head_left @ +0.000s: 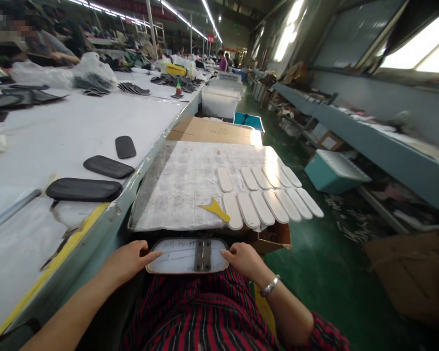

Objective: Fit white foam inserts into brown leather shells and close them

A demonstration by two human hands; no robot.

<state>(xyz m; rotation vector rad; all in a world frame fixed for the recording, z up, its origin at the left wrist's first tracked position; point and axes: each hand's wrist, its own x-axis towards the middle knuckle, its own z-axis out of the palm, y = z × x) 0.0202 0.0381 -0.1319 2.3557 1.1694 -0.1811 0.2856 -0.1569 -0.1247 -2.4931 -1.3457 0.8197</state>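
Striped cloth point(201, 317); left hand point(131, 261), right hand point(246, 261) gripping ends of pale oblong panel point(177, 262) (dark metal hinge point(199, 256) atop).

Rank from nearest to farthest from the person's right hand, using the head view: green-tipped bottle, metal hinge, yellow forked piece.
1. Metal hinge: on the oval panel, left of the right hand.
2. Yellow forked piece: on the white sheet, ahead.
3. Green-tipped bottle: on the long table, far ahead, leftward.

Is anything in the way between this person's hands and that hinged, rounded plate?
Nothing visible: the left hand and right hand hold opposite ends of the hinged plate. Its metal hinge sits nearer the right thumb, blocking neither hand.
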